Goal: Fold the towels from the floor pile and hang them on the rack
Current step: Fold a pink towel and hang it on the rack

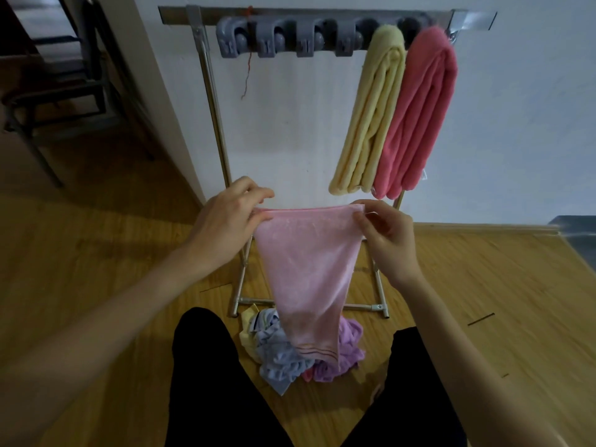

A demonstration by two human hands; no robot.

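Pinching pink towel (306,269) top corners, left hand (225,221), right hand (387,240); hangs between.

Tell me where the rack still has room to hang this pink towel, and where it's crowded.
Free: the four grey clips between the rack's left post and the yellow towel. Crowded: the right end, where the yellow towel and coral towel hang touching. Both hands, left hand and right hand, hold the pink towel over the floor pile.
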